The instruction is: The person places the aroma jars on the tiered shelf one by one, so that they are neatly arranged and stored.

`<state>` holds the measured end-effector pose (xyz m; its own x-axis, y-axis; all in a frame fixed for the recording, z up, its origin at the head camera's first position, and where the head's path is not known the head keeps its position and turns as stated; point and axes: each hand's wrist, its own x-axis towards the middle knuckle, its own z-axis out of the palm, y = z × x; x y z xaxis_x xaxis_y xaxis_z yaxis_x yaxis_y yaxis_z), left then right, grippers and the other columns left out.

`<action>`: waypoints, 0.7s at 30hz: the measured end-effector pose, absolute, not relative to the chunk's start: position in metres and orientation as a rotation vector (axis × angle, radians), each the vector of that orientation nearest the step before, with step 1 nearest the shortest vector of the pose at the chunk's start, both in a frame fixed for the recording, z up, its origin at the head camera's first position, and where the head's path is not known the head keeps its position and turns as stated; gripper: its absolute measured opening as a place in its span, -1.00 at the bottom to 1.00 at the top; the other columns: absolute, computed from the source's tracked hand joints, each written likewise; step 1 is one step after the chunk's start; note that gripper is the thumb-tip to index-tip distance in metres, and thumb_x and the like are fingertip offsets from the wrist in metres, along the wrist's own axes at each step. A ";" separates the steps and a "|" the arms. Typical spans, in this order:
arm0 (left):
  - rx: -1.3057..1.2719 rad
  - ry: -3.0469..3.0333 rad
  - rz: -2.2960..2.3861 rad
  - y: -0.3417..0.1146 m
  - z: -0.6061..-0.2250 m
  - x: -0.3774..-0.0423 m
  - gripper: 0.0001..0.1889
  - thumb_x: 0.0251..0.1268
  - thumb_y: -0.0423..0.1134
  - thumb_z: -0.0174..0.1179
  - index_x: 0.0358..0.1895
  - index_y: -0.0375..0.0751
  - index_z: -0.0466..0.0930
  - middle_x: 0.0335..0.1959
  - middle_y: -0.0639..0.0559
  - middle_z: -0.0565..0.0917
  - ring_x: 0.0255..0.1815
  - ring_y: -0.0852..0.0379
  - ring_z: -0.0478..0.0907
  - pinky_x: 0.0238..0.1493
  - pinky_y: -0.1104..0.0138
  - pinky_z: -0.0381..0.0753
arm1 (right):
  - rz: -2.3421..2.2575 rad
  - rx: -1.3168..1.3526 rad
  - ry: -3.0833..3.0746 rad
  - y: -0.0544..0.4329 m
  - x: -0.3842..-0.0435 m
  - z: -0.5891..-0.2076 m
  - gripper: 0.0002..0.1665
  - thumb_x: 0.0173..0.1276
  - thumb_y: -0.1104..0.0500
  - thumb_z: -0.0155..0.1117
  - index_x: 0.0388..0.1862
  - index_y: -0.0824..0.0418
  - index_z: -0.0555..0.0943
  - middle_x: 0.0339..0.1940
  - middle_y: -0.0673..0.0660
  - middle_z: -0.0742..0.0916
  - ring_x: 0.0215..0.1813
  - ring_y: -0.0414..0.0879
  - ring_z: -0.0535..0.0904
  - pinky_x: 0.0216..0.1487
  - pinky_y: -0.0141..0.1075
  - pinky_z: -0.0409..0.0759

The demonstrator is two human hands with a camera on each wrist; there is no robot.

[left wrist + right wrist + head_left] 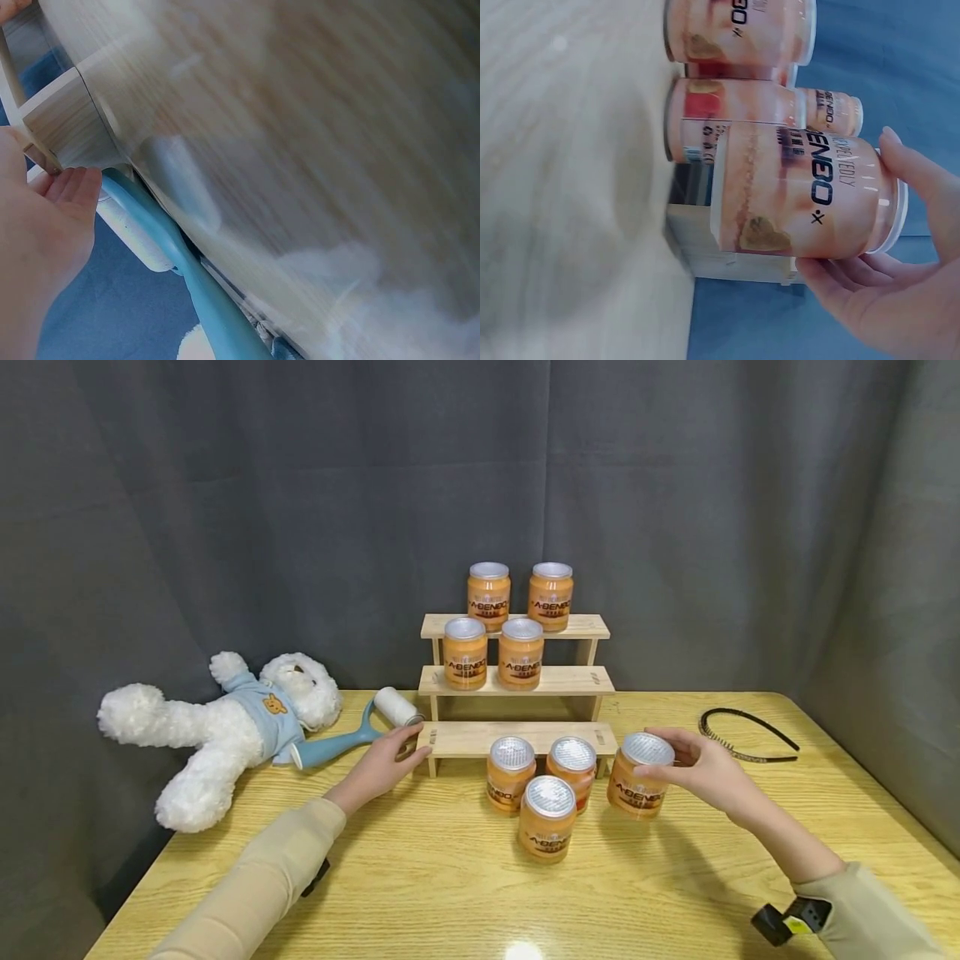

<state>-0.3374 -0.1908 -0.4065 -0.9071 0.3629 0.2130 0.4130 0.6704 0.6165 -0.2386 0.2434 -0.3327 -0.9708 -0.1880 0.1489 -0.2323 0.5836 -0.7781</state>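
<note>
My right hand [701,768] grips an orange-labelled jar [636,793] with a silver lid near its top, thumb on one side and fingers on the other. In the right wrist view this jar [802,195] is held up off the tabletop, slightly tilted. At the left end of a three-step wooden shelf [480,739], my left hand [382,760] holds the bottom step's end between thumb and fingers. Three matching jars [547,827] stand grouped on the table before the shelf. Two jars [465,660] sit on the middle step, and two more [551,602] on the top step.
A blue-handled lint roller [337,747] lies beside my left hand. Left of it is a white teddy bear [225,727] in a blue shirt. A black headband [750,735] rests at the right, behind my right hand. A dark grey curtain [337,510] hangs behind the table.
</note>
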 end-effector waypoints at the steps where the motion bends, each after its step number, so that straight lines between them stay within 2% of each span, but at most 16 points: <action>1: -0.653 -2.802 -1.061 -0.191 -0.406 -0.337 -0.35 0.39 0.08 0.01 0.41 -0.24 0.21 0.35 -0.23 0.34 0.29 -0.16 0.37 0.22 0.06 0.47 | 1.351 0.366 -2.747 0.243 -0.240 -0.330 -0.22 0.24 0.02 0.35 0.33 0.36 0.33 0.14 0.35 0.57 -0.07 -0.43 0.54 -0.13 -0.49 0.60; 4: -0.643 -2.801 -1.066 -0.191 -0.406 -0.337 -0.35 0.39 0.08 0.01 0.41 -0.23 0.21 0.35 -0.23 0.33 0.28 -0.16 0.38 0.23 0.05 0.47 | 1.325 0.371 -2.735 0.243 -0.244 -0.325 -0.21 0.26 -0.01 0.32 0.35 0.34 0.30 0.16 0.34 0.56 -0.09 -0.52 0.49 -0.12 -0.51 0.58; 12: -0.642 -2.796 -1.056 -0.192 -0.405 -0.337 -0.35 0.39 0.07 0.02 0.41 -0.24 0.21 0.35 -0.24 0.34 0.27 -0.17 0.39 0.22 0.05 0.48 | 1.345 0.330 -2.697 0.236 -0.259 -0.309 -0.15 0.29 -0.07 0.27 0.43 0.27 0.22 0.23 0.31 0.51 0.04 -0.32 0.49 -0.09 -0.57 0.53; 17: -0.648 -2.792 -1.053 -0.191 -0.405 -0.337 -0.36 0.39 0.05 0.03 0.40 -0.25 0.22 0.34 -0.23 0.35 0.27 -0.16 0.39 0.21 0.06 0.49 | 1.397 0.301 -2.638 0.228 -0.270 -0.302 -0.15 0.27 -0.10 0.28 0.41 0.25 0.25 0.22 0.28 0.52 -0.01 -0.41 0.49 -0.10 -0.61 0.50; 19: -0.644 -2.796 -1.056 -0.190 -0.405 -0.336 -0.36 0.39 0.05 0.03 0.40 -0.25 0.21 0.34 -0.23 0.34 0.27 -0.16 0.39 0.21 0.06 0.48 | 1.410 0.286 -2.618 0.224 -0.275 -0.300 -0.18 0.26 -0.11 0.29 0.40 0.21 0.29 0.19 0.26 0.53 -0.03 -0.41 0.50 -0.05 -0.53 0.52; 21: -0.640 -2.798 -1.060 -0.190 -0.405 -0.335 -0.35 0.39 0.06 0.03 0.40 -0.24 0.21 0.35 -0.23 0.33 0.28 -0.16 0.38 0.22 0.06 0.48 | 1.433 0.278 -2.603 0.221 -0.279 -0.299 -0.19 0.26 -0.12 0.29 0.40 0.16 0.29 0.20 0.25 0.52 0.02 -0.31 0.52 0.07 -0.35 0.54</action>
